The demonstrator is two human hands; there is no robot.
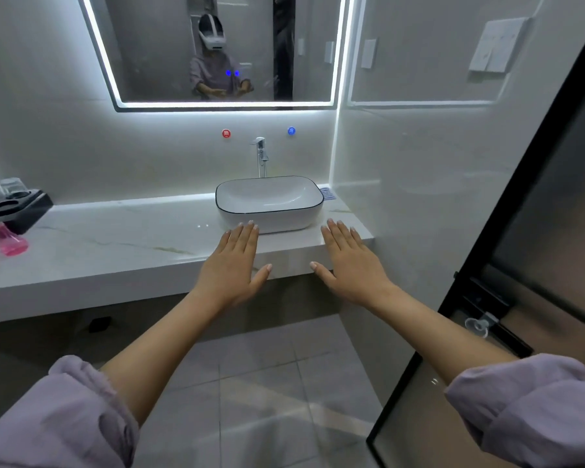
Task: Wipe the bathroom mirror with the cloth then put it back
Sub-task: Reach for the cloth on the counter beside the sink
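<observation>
The lit-edged bathroom mirror (169, 49) hangs on the wall above the counter. A blue-striped cloth (328, 193) lies on the counter behind the right side of the white basin (269, 204). My left hand (233, 265) and my right hand (347, 261) are stretched out flat, palms down, fingers straight, over the counter's front edge in front of the basin. Neither hand holds anything. The cloth is partly hidden by the basin.
The marble counter (115, 238) runs left from the basin. A pink spray bottle (11, 239) and a black tray (21, 207) with glasses sit at its left end. A tap (260, 155) rises behind the basin. A dark-framed glass door (520, 265) stands at the right.
</observation>
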